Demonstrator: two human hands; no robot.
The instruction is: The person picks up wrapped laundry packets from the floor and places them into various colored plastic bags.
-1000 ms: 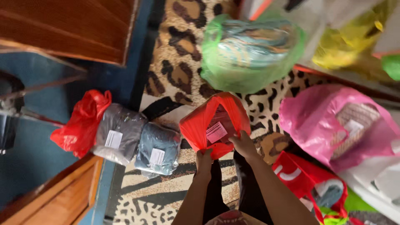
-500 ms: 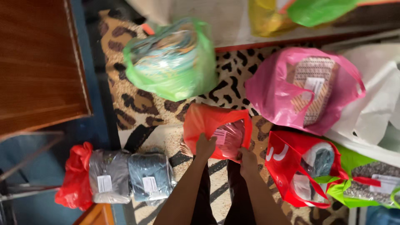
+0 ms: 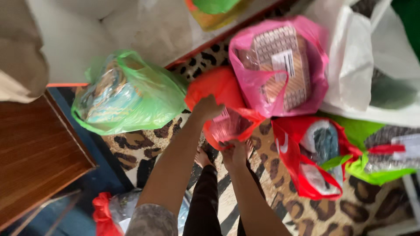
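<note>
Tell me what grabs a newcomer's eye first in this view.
At centre, the left hand and right hand grip an orange-red plastic bag with a packet inside. A bulging green bag sits to its left on the leopard-print rug, and a bright pink bag lies upper right.

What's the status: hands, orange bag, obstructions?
Left hand grip on orange bag top; right hand at its lower edge. Pink bag and green bag crowd it.

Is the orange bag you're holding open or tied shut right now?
Open. The left hand and right hand hold the orange bag apart at its mouth, and a clear-wrapped pinkish package shows inside.
</note>
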